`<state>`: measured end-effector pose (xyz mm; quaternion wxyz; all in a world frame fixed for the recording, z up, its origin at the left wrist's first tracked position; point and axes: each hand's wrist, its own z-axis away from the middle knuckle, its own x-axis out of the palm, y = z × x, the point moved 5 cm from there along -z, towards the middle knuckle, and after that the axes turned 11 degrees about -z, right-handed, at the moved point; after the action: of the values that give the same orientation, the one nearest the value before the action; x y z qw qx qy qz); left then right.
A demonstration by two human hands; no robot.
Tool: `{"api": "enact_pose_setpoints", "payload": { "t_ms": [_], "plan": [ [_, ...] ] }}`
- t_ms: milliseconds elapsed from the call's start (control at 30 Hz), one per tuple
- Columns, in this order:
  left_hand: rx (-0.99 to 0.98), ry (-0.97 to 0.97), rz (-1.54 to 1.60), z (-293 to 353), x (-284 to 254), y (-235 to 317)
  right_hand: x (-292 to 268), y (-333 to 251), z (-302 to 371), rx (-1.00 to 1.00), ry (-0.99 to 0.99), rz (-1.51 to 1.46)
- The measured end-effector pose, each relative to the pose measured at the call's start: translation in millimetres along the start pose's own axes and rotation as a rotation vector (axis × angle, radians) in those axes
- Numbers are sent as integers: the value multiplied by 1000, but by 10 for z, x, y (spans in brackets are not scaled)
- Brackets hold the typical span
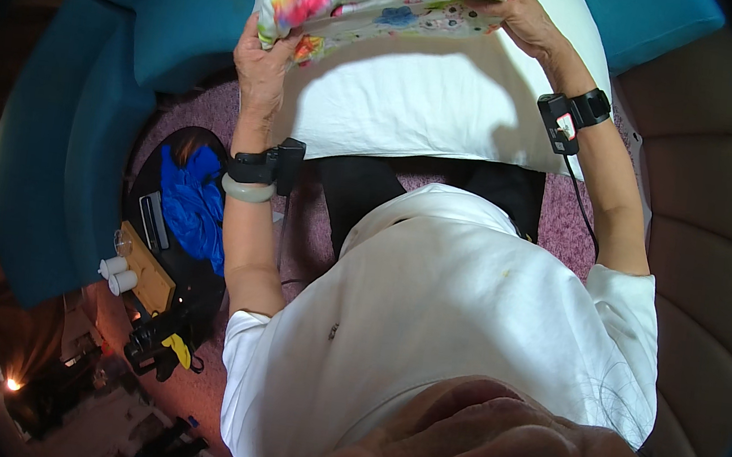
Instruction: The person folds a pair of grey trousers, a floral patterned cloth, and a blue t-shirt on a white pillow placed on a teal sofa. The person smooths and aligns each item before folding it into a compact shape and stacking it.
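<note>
Around the work I see a teal sofa [180, 40] curving behind and to the left, with a brown padded backrest [706, 177] walling off the right. Left of the person, a dark table [198, 277] carries crumpled blue fabric [193, 200] and a wooden tray [149, 271], with two white cups [122, 281] just beside the tray and a yellow item [178, 350] nearer me. The left hand [263, 63] and right hand [525, 21] each grasp an end of the floral cloth [397, 15], holding it spread above the far part of a white pillow [406, 111]. A black cable [582, 203] hangs from the wrist device [560, 124] along the right forearm. The cloth hides some of the pillow and several of the fingertips, and its upper edge runs close to my top border; I can't tell whether its layers are joined. The lower left is too dim to sort out, and the person's head crowds the bottom. Between cloth and lap I have the pillow's broad near face, its front edge by the dark-clad legs, with pink carpet [565, 224] showing on both sides.
</note>
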<state>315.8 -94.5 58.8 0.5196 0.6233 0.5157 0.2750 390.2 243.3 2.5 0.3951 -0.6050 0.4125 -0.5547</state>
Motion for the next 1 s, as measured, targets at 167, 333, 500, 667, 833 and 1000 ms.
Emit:
{"api": "enact_pose_setpoints", "payload": {
  "t_ms": [167,333,500,667,833,1000],
  "plan": [
    [152,-132,-5,-9,-86,12,-9,-52,-23,-81,-114,159],
    [-67,-90,-24,0,-223,-130,168,-125,84,-43,-128,207],
    [-109,-239,116,-401,-308,66,400,-247,37,47,28,20],
    [-296,-316,-121,-957,-201,137,294,-218,-56,140,133,-159],
    [-245,-392,-436,-1467,162,209,110,-196,-50,64,153,-245],
    [71,-291,-697,-2293,413,556,-121,-331,-125,-119,258,-357]
  ]
}}
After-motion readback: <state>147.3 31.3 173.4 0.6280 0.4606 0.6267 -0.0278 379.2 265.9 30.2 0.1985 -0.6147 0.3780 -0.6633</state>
